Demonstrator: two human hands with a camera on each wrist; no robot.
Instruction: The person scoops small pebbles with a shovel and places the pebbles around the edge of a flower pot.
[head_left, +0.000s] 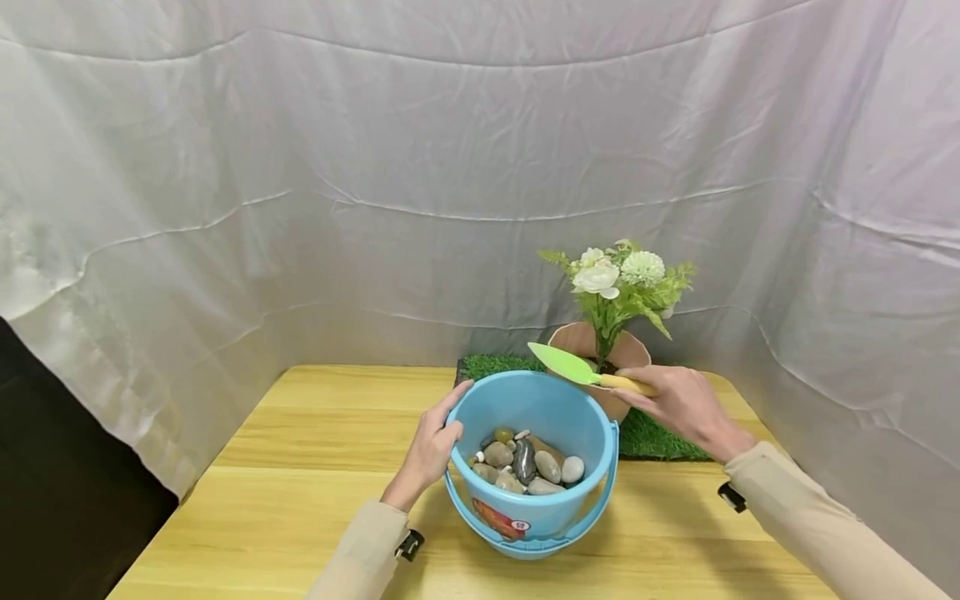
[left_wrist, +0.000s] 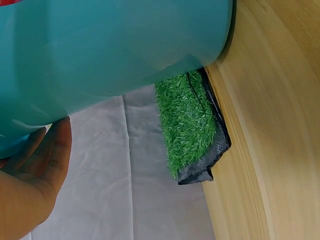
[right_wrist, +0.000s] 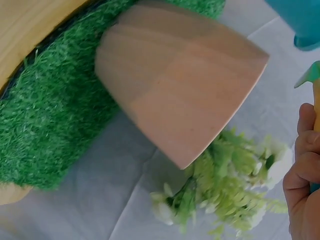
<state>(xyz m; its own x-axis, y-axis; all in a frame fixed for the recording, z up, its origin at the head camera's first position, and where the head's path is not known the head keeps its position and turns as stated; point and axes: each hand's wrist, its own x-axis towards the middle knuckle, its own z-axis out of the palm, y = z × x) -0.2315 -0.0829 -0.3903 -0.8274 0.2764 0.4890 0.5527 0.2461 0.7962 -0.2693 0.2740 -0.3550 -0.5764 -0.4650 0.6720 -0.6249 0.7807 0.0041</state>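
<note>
A light-blue bucket (head_left: 533, 518) stands at the table's front, its handle hanging down at the front; smooth grey, brown and dark stones (head_left: 525, 461) lie in it. My left hand (head_left: 426, 450) grips its rim at the left side; in the left wrist view, fingers (left_wrist: 61, 150) lie against the outer wall. Over the bucket's far right rim, my right hand (head_left: 686, 404) holds a trowel (head_left: 566, 363) by its yellow handle, with the light-green blade pointing left. Nothing shows on the blade. Behind the trowel stands a pinkish flowerpot (right_wrist: 180, 75) with white flowers (head_left: 611, 275) and green leaves.
A mat of artificial grass (head_left: 660, 437) lies under the flowerpot and behind the bucket, at the back right of the wooden table (head_left: 322, 483). Grey cloth (head_left: 420, 167) hangs behind and at both sides. Something black (head_left: 67, 475) fills the lower left corner.
</note>
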